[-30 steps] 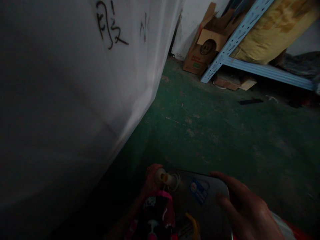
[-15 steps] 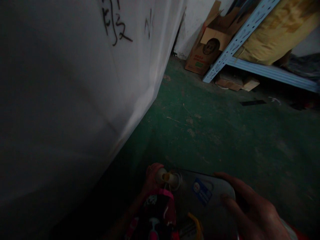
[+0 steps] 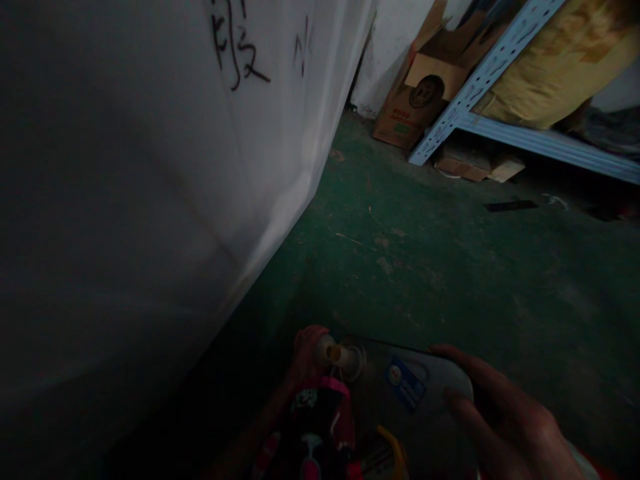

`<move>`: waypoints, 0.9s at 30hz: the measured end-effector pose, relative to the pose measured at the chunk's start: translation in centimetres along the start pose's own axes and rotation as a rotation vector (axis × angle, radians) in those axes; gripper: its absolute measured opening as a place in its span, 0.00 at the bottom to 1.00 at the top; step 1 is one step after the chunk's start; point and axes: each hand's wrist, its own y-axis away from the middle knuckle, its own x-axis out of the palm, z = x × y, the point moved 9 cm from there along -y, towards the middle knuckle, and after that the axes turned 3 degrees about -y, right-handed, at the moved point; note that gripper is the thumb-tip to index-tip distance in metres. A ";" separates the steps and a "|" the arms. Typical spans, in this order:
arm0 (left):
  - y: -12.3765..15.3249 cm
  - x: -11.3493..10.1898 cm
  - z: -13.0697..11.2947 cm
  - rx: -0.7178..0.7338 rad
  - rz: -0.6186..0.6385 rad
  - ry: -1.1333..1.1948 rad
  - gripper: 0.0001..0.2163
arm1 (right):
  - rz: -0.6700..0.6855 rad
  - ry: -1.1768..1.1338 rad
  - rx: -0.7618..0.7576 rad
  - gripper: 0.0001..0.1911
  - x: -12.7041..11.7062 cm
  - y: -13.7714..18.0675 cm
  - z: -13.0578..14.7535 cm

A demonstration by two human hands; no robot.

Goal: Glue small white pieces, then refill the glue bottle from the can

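Note:
A grey metal can (image 3: 425, 427) with a blue sticker (image 3: 406, 390) lies low in the middle of the view, over a green floor. My left hand (image 3: 306, 347), in a pink and black patterned sleeve (image 3: 315, 427), is closed around the white cap (image 3: 336, 357) at the can's top left corner. My right hand (image 3: 500, 417) grips the can's right edge, its fingers spread over the top. A yellow part (image 3: 393, 448) shows at the can's lower side. The light is dim, and the can's lower half is cut off by the frame.
A big white sheet-like surface (image 3: 150, 187) with black handwritten marks fills the left. The worn green floor (image 3: 450, 253) stretches ahead. At the back stand a cardboard box (image 3: 415, 93), a light blue shelf frame (image 3: 480, 80) bearing a yellow sack (image 3: 555, 60), and cardboard scraps (image 3: 475, 167).
The view has drifted slightly, so the background sits a little further right. Both hands keep the same hold on the can and its cap.

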 end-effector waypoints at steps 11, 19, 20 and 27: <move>0.1 0.0 -0.3 0.014 0.032 -0.005 0.25 | 0.125 -0.140 0.011 0.16 1.2 0.7 -4.8; 0.1 0.4 0.2 0.009 0.037 -0.023 0.24 | 0.206 -0.086 0.031 0.20 1.1 1.1 -3.7; 0.2 0.4 0.2 0.010 0.037 -0.024 0.25 | 0.212 -0.083 0.040 0.20 1.2 1.1 -4.0; 0.2 0.7 0.6 0.005 0.033 -0.032 0.24 | 0.279 -0.113 0.116 0.24 1.9 1.5 -4.9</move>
